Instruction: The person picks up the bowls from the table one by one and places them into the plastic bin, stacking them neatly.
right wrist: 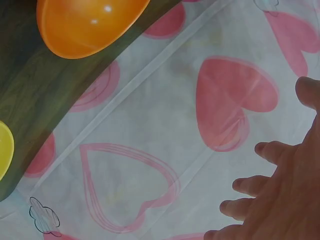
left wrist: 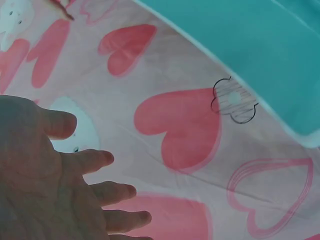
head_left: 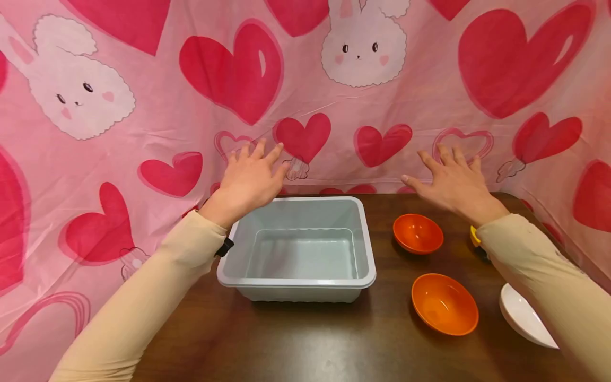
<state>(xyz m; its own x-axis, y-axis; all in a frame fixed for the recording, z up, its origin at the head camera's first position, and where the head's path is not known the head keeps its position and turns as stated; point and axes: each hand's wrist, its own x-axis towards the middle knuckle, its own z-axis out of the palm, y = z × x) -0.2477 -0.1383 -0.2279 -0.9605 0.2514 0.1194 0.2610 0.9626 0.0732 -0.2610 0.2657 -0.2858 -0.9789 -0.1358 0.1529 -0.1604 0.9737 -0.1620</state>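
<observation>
Left hand [head_left: 253,178] and right hand [head_left: 453,183] are just hovering, totally splayed, and a gray tub [head_left: 305,293] is sitting near the far edge of the table [head_left: 315,339].

Left sleeve [head_left: 143,307] long, plain cream-beige, bunched creases toward the elbow. Right sleeve [head_left: 549,284] same colour, long, lightly wrinkled, ends at wrist. Small black piece [head_left: 224,247] by left cuff [head_left: 205,227], strap or clip, can't tell. Left hand [head_left: 252,178], right hand [head_left: 453,183] bare.

Left hand [left wrist: 50,185], tub [left wrist: 245,55], heart-patterned cloth [left wrist: 117,107] behind.
</observation>
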